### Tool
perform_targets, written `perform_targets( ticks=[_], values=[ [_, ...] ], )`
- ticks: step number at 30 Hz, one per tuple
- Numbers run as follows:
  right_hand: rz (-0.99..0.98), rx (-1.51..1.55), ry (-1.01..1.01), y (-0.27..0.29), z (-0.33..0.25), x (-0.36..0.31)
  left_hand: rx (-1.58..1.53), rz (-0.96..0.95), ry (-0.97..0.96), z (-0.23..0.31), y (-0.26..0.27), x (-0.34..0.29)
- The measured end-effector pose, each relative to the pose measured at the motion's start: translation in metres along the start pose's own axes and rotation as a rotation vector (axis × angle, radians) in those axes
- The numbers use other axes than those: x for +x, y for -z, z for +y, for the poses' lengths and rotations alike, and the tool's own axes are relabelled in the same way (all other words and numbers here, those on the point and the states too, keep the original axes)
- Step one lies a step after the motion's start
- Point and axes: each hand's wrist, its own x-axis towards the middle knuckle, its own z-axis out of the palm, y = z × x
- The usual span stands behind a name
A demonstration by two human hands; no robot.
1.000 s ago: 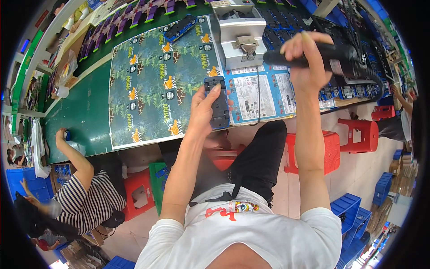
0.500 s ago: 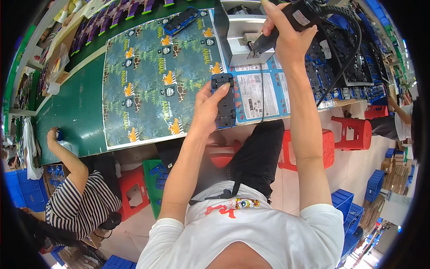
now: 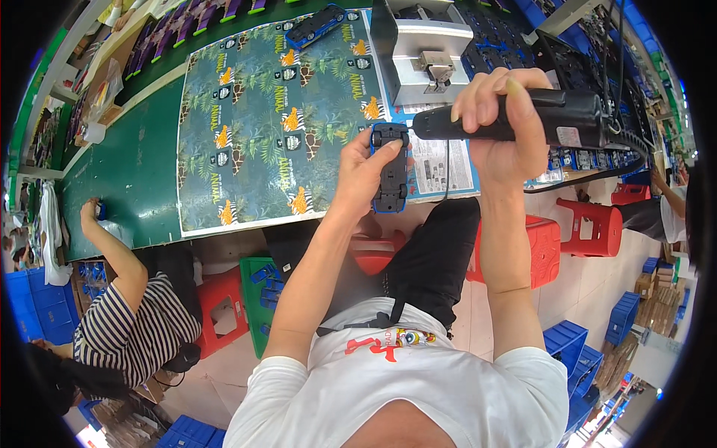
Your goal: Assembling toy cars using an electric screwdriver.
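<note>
left hand (image 3: pixel 367 173) fingers clasp toy car (image 3: pixel 390 167), underside up, body hidden | right hand (image 3: pixel 499 123) fingers wrapped round black electric screwdriver (image 3: pixel 534 119), tip hidden | metal fixture (image 3: pixel 426 52) just beyond car | patterned sheet (image 3: pixel 261 112) left of car

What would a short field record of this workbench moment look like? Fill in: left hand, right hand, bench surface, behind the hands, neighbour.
left hand: left hand grips a blue toy car, underside up
right hand: right hand wraps a black electric screwdriver, tip pointing toward the car
bench surface: green table with a jungle-print sheet
behind the hands: grey metal fixture; second toy car at the far edge
neighbour: person in a striped shirt seated on the left
</note>
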Motion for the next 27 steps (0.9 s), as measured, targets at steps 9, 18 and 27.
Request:
perform_targets(
  ticks=[9, 18, 27],
  values=[
    [0.008, -0.064, -0.018, -0.004, 0.014, -0.004, 0.009, 0.008, 0.005, 0.001, -0.002, 0.001],
    [-0.144, -0.256, -0.071, -0.002, 0.026, -0.006, 0.045, -0.005, 0.051, 0.001, -0.002, 0.001],
    [-0.274, -0.162, -0.128, -0.003, 0.025, -0.001, 0.040, -0.005, 0.073, 0.007, 0.001, 0.000]
  ],
)
